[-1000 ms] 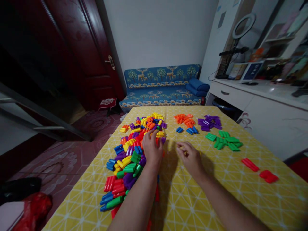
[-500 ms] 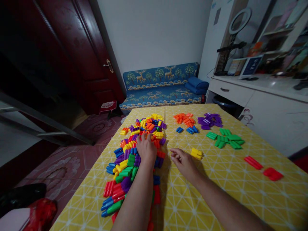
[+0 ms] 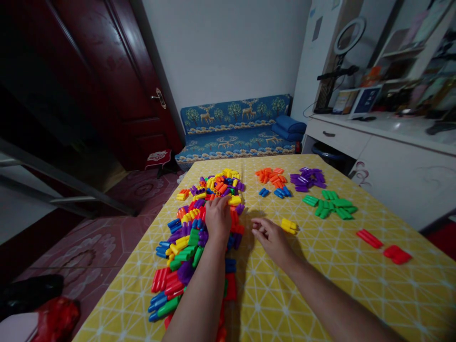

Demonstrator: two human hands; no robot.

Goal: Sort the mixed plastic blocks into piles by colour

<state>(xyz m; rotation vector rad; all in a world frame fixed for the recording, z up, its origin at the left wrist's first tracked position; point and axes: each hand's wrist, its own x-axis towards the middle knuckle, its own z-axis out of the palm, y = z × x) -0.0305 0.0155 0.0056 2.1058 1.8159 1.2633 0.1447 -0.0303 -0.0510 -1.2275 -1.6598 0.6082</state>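
My left hand reaches into a long heap of mixed plastic building blocks. Its fingers are bent and closed at the edge of a yellow building block; the grip is partly hidden behind the hand. Just right of the heap, my right hand hovers low over the tablecloth, loosely curled, with a gap between thumb and fingers and nothing visible in it. A single yellow block lies beside its knuckles. The blocks look like short joined tubes in red, blue, green, purple, orange and yellow.
Sorted groups lie farther right: orange blocks, blue blocks, purple blocks, green blocks and two red blocks. Beyond the yellow-clothed table stands a blue patterned sofa. A white cabinet is at the right.
My left hand has shifted slightly, its fingers drawing together by the yellow block. My right hand keeps nearly the same pose. The whole view has moved a little.
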